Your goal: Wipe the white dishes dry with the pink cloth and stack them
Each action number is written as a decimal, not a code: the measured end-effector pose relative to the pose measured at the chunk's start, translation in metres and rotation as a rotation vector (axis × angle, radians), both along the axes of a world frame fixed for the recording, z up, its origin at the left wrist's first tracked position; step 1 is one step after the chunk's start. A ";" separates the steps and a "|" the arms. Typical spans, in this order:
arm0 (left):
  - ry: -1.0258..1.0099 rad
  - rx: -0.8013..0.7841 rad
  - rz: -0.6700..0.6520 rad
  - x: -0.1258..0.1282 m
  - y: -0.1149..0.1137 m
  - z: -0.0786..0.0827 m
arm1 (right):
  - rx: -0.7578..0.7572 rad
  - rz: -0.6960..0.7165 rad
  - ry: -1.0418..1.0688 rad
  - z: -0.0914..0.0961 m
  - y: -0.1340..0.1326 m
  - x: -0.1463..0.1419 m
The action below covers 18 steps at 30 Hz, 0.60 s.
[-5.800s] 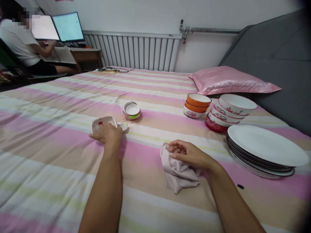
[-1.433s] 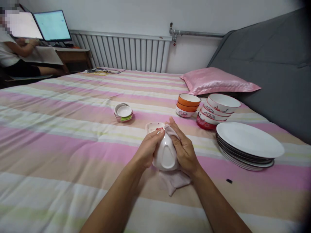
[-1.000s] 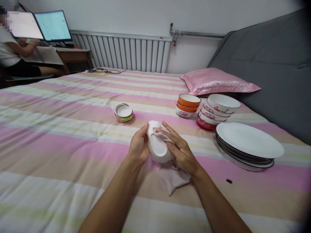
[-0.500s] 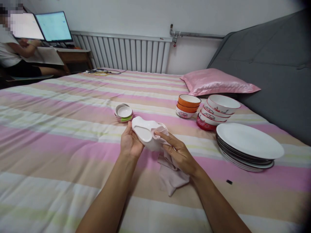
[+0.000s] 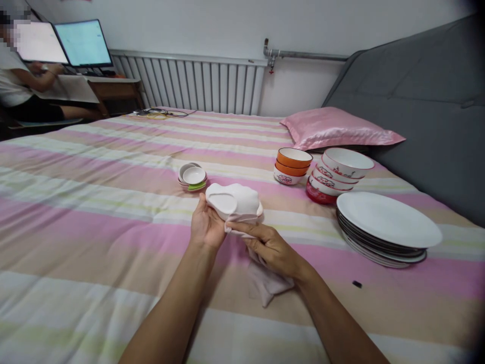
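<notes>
A white, wavy-edged ceramic dish [image 5: 242, 198] is held above the bed, with its underside and raised base ring turned up toward me. My left hand [image 5: 206, 222] grips its left end, the thumb along the edge and the other fingers underneath. With my right hand [image 5: 271, 247] I hold a pale pink cloth [image 5: 271, 283] and press it against the dish's near side. The cloth's loose end hangs down toward the bedspread. Just beyond my left hand sit small stacked dishes [image 5: 194, 176], one of them green-edged.
On the right are stacked orange and white bowls [image 5: 293, 162], larger patterned bowls [image 5: 333, 177] and a pile of plates [image 5: 388, 222]. A small black object [image 5: 357, 284] lies near the plates. Behind are a pink pillow [image 5: 341, 126] and cables [image 5: 162, 112]. A person [image 5: 26, 86] sits at monitors, far left.
My right hand and the cloth have slid from the dish's upper right side down to its near edge, baring more of the underside. The left hand keeps its grip.
</notes>
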State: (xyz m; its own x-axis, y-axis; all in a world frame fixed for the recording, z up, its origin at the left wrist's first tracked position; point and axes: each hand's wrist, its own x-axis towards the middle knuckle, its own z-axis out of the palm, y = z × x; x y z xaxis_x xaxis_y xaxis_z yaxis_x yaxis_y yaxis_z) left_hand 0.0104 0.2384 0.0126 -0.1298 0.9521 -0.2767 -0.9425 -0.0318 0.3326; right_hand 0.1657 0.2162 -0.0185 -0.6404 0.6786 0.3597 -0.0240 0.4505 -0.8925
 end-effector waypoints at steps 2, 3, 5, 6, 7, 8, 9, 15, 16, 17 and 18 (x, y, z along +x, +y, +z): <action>-0.012 0.026 -0.009 0.002 -0.001 0.000 | -0.017 -0.042 0.057 0.000 0.000 -0.001; -0.018 0.048 -0.018 0.004 -0.001 -0.001 | -0.022 -0.080 0.088 -0.001 0.001 0.000; -0.018 0.101 -0.059 0.007 -0.002 -0.001 | -0.040 -0.189 0.155 -0.001 0.002 0.001; -0.014 0.123 -0.088 0.009 -0.003 -0.001 | -0.055 -0.250 0.194 -0.001 0.003 0.002; -0.010 0.142 -0.116 0.011 -0.005 0.000 | -0.071 -0.310 0.244 -0.001 0.004 0.003; -0.008 0.159 -0.148 0.012 -0.006 0.000 | -0.088 -0.365 0.307 0.000 0.006 0.004; -0.007 0.174 -0.184 0.014 -0.008 0.001 | -0.108 -0.417 0.379 0.000 0.007 0.006; 0.099 0.166 -0.383 0.021 -0.020 0.004 | -0.159 -0.610 0.681 0.004 0.017 0.015; 0.149 0.133 -0.418 0.024 -0.022 0.003 | -0.161 -0.623 0.691 0.004 0.018 0.016; 0.206 0.107 -0.464 0.028 -0.024 0.002 | -0.167 -0.627 0.694 0.004 0.019 0.017; 0.269 0.103 -0.509 0.032 -0.026 0.001 | -0.175 -0.627 0.697 0.004 0.020 0.019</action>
